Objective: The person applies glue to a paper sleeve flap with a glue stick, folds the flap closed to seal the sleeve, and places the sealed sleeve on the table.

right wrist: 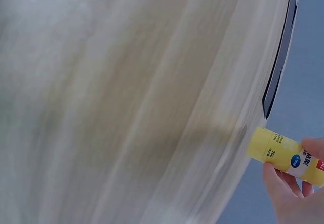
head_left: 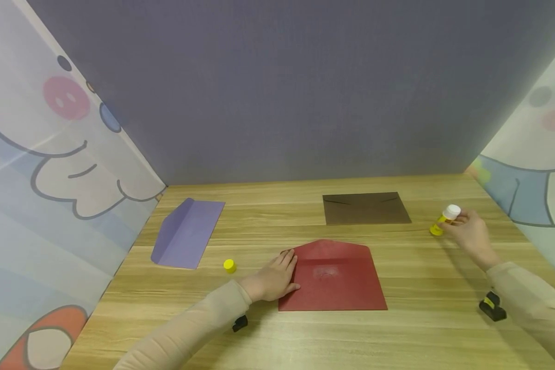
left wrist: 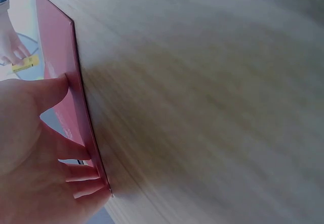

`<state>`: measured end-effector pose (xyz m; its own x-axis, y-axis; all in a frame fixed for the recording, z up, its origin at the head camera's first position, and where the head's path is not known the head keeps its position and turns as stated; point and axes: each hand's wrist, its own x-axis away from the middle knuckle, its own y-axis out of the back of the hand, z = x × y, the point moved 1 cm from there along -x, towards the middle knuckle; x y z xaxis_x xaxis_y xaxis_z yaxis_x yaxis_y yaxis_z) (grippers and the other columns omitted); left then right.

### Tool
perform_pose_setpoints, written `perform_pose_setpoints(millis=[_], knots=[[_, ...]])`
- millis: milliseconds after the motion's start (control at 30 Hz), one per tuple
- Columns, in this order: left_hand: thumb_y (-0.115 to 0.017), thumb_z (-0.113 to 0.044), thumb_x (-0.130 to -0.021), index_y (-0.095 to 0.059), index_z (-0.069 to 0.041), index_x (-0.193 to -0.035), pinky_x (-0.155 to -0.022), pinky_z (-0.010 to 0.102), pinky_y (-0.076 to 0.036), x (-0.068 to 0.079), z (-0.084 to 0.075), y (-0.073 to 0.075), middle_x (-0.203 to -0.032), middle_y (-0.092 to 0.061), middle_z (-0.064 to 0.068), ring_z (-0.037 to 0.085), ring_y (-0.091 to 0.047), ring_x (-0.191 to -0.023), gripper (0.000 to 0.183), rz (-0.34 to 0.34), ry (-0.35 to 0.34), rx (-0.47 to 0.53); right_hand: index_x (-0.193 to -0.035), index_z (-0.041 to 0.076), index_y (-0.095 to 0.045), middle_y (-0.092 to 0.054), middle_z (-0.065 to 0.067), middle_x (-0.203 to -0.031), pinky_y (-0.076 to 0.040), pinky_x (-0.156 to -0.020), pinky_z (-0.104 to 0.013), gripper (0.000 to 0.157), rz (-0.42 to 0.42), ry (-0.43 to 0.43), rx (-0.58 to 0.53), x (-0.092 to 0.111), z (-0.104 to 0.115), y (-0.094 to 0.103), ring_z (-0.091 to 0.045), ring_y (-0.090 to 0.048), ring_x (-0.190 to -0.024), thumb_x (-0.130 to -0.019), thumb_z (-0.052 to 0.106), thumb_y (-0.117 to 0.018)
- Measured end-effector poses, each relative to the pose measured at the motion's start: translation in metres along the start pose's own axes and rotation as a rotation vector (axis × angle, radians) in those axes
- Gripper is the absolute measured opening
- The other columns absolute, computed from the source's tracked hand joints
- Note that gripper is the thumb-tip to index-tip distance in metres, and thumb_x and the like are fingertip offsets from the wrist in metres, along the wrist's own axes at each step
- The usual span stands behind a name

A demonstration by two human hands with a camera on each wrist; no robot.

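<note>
A red envelope [head_left: 347,288] lies with its flap unfolded away from the person, a pale shiny smear near its middle. My left hand [head_left: 272,277] rests on its left edge with fingers extended; in the left wrist view the thumb and fingertips [left wrist: 91,153] lie along that edge. Over at the right, my right hand [head_left: 473,234] grips a yellow glue stick [head_left: 437,229], its white uncapped end up and tilted right. Printed labelling on the glue stick [right wrist: 276,148] shows in the right wrist view. A yellow cap [head_left: 229,265] stands left of the left hand.
A purple envelope [head_left: 191,234] with its flap unfolded lies at the back left of the wooden table [head_left: 268,205]. Behind the red one is a dark brown envelope [head_left: 367,209], flap folded down. A grey panel [head_left: 296,92] rises along the back edge, with cartoon-printed sheets at both sides.
</note>
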<state>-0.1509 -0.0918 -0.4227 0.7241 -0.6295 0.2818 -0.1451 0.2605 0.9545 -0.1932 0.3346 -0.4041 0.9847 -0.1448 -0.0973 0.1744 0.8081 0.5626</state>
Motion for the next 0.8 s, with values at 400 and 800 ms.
perform_pose_setpoints(millis=[400, 800], knots=[[-0.034, -0.046, -0.093, -0.027, 0.003, -0.136, -0.107, 0.032, -0.018, -0.0001, 0.0, -0.0001, -0.142, -0.022, 0.02, 0.027, -0.018, -0.132, 0.066, -0.007, -0.006, -0.018, -0.116, -0.025, -0.024, -0.039, -0.045, -0.111, -0.041, -0.056, -0.004, 0.057, -0.008, -0.009, 0.023, 0.0003, -0.0048, 0.0001, 0.022, -0.036, -0.067, -0.086, 0.012, -0.054], [-0.034, -0.046, -0.093, -0.026, 0.003, -0.136, -0.107, 0.031, -0.017, -0.002, 0.0011, -0.0028, -0.143, -0.02, 0.02, 0.028, -0.017, -0.132, 0.066, -0.008, -0.005, -0.014, -0.116, -0.025, -0.025, -0.039, -0.044, -0.111, -0.042, -0.057, -0.004, 0.055, 0.002, 0.01, 0.002, 0.001, -0.0093, -0.0017, 0.022, -0.037, -0.069, -0.086, 0.011, -0.054]])
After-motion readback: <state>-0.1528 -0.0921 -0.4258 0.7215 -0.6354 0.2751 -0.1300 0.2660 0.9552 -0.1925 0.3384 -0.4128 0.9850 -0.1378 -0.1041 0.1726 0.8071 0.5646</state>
